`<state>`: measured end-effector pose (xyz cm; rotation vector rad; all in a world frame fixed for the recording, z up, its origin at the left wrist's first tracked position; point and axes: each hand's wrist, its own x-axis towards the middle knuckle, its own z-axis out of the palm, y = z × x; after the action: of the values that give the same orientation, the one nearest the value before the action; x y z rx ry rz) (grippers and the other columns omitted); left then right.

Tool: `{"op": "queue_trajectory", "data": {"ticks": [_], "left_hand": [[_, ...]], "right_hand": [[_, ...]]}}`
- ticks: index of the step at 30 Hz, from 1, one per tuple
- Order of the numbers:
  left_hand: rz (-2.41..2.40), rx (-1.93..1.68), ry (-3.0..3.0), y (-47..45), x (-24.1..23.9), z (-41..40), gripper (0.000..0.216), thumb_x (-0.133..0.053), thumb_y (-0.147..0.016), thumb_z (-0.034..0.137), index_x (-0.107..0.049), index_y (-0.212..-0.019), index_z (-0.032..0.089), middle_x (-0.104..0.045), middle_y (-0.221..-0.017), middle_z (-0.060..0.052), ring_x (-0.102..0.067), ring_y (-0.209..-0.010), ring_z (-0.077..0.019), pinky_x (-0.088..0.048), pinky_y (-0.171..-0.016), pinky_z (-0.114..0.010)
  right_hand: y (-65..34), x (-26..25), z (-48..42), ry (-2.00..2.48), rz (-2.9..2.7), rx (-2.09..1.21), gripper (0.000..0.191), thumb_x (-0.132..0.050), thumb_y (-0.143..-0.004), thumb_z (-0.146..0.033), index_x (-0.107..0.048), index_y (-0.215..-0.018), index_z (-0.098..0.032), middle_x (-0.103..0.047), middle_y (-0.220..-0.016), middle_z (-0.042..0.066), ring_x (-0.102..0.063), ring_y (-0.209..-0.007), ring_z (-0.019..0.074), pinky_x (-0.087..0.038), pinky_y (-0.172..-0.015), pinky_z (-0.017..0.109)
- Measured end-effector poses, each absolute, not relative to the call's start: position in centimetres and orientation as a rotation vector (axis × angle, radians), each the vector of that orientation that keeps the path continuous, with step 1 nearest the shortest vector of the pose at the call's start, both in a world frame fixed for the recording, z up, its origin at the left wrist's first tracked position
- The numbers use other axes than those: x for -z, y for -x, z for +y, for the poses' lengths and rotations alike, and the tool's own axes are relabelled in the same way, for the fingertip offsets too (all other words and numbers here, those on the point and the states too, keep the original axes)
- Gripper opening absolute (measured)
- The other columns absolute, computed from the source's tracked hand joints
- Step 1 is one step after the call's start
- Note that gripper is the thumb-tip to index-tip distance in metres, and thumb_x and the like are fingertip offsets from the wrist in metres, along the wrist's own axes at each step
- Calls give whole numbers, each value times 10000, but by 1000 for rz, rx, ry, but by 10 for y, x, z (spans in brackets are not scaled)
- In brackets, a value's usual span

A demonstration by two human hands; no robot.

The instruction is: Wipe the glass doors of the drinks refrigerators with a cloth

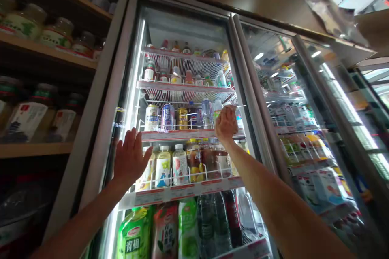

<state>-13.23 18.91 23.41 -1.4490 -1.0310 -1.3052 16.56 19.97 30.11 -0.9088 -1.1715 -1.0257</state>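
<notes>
- Presently, right hand point(226, 123): raised, fingers bent inward, somewhat blurred; whether they are closed on anything cannot be told.
- Left hand point(130, 156): released and holding nothing, palm toward the cooler, fingers extended upward; contact with the glass cannot be told.
- Door frame point(242, 64), right-hand upright: just to the right of the right hand, which is the nearer of the two; long axis running from above that hand to below and right of it.
- Clear bottle point(207, 110): just left of the right hand in view, long axis upright.
- Blue can point(167, 116) and gold can point(182, 118): standing upright between the hands, on the shelf level with the right hand.
- White-labelled bottle point(180, 165): upright, right of the left hand, below and left of the right.
- Green bottle point(133, 232): large, below the left hand, well apart from the right.
</notes>
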Motion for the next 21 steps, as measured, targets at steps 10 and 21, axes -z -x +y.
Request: {"op": "queue_trajectory", "data": {"ticks": [10, 21], "left_hand": [[-1000, 1334, 1472, 135, -234, 190, 643, -259, -857, 443, -321, -1365, 54, -289, -1452, -197, -206, -1374, -310, -197, -1089, -530], [-946, 1313, 1501, 114, -238, 189, 611, -257, -864, 431, -382, -1300, 21, -336, -1416, -231, -229, -1360, -334, -221, -1076, -531]], "right_hand": [[-115, -274, 205, 796, -1474, 1199, 471, -365, -899, -289, -387, -1368, -262, -391, -1431, 12, -239, -1363, 236, -212, -1099, 497], [-116, -267, 195, 707, -1778, 1348, 466, -401, -887, -256, -400, -1353, -256, -362, -1447, -13, -231, -1369, 200, -202, -1127, 446]]}}
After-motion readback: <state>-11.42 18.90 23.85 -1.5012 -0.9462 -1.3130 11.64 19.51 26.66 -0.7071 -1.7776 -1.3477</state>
